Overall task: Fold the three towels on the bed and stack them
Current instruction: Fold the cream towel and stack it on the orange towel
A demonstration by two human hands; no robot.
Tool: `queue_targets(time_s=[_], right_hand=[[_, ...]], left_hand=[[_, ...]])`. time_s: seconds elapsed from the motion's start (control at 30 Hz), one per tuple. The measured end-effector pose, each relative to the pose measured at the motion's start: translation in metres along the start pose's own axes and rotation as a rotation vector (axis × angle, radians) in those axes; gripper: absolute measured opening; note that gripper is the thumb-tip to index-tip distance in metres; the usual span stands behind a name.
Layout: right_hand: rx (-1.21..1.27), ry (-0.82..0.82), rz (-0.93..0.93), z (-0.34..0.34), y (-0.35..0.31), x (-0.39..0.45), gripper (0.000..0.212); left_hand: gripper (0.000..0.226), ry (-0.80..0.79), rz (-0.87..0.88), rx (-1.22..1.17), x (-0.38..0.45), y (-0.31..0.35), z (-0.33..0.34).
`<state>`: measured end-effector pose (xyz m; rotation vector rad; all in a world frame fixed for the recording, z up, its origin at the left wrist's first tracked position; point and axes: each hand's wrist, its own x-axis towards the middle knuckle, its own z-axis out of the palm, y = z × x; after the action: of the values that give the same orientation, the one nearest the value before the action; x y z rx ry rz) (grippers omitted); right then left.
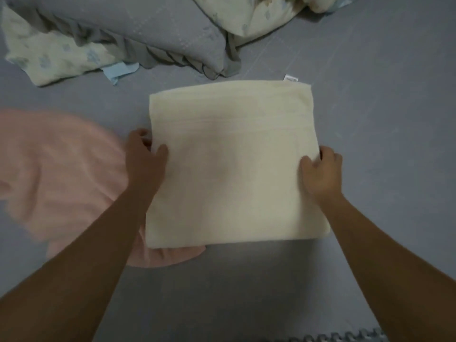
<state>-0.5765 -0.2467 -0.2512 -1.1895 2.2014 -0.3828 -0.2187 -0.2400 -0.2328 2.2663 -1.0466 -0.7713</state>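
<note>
pink towel (61, 174): blurred, cut by left edge, partly under cream towel (232, 164) | label beyond cream towel: unreadable

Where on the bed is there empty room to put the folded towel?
Bare sheet lies right of the cream towel, and in front of it, between the arms. The left is crowded by the pink towel; pillows fill the far side.

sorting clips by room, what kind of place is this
Most likely a bedroom, seen from on a bed: a grey quilted bed cover fills the view, a frilled grey pillow lies at the top, and a floral pillow or quilt sits beside it.
</note>
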Motion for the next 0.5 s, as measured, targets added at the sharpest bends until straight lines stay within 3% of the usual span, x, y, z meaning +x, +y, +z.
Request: queue_targets(time_s=[0.13,0.3,0.43,0.5], right_hand=[[0.103,-0.102,0.091,-0.021,0.061,-0.066,0.029],[0.010,-0.211,0.155,-0.033,0.111,-0.110,0.011],[0.025,-0.200,0.202,-0.040,0.137,-0.144,0.012],[0.149,-0.168,0.271,-0.039,0.134,-0.150,0.018]], left_hand=[[0.045,-0.003,0.002,0.058,-0.075,-0.043,-0.017],[0.048,-0.105,-0.283,0.054,-0.141,-0.084,-0.028],[0.031,-0.152,-0.323,-0.017,-0.164,-0.096,-0.032],[0.024,-0.140,-0.336,-0.097,-0.168,-0.100,-0.034]])
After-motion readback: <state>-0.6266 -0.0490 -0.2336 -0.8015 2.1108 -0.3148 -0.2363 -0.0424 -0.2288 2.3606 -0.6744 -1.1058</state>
